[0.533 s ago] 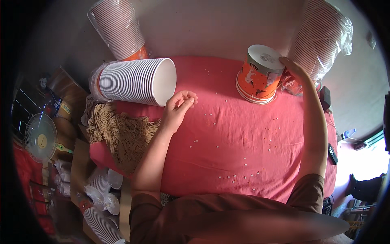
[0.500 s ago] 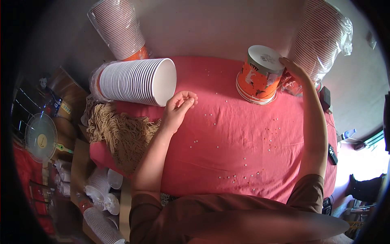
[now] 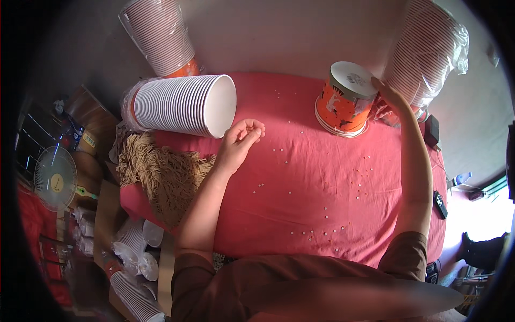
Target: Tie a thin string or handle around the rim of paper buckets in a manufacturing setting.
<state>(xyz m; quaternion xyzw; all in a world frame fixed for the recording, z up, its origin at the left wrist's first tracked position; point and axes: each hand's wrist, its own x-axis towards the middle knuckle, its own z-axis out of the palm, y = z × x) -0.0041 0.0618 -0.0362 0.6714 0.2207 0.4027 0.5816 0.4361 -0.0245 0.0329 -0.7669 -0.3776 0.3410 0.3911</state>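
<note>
An orange patterned paper bucket (image 3: 342, 110) stands upside down at the far right of the cloth, its whitish round base up and several rims stacked at its foot. My right hand (image 3: 390, 96) is at its upper right side, fingertips against the base edge; part of the fingers is hidden. My left hand (image 3: 242, 141) hovers near the middle left with thumb and fingers drawn together in a pinch. Whether anything small is between them cannot be seen. Just behind it, a nested stack of white paper buckets (image 3: 174, 106) lies on its side, open mouth facing right.
Small white and orange bits (image 3: 326, 217) lie scattered over the red cloth (image 3: 268, 214). Wrapped bucket stacks stand at back left (image 3: 161, 40) and back right (image 3: 421, 59). A tan fringed heap (image 3: 161, 177) lies left, with a black remote (image 3: 440, 205) at the right edge.
Both hands hold nearly the same pose and place. The whole view has shifted slightly; the orange bucket and the white stack keep their places on the cloth.
</note>
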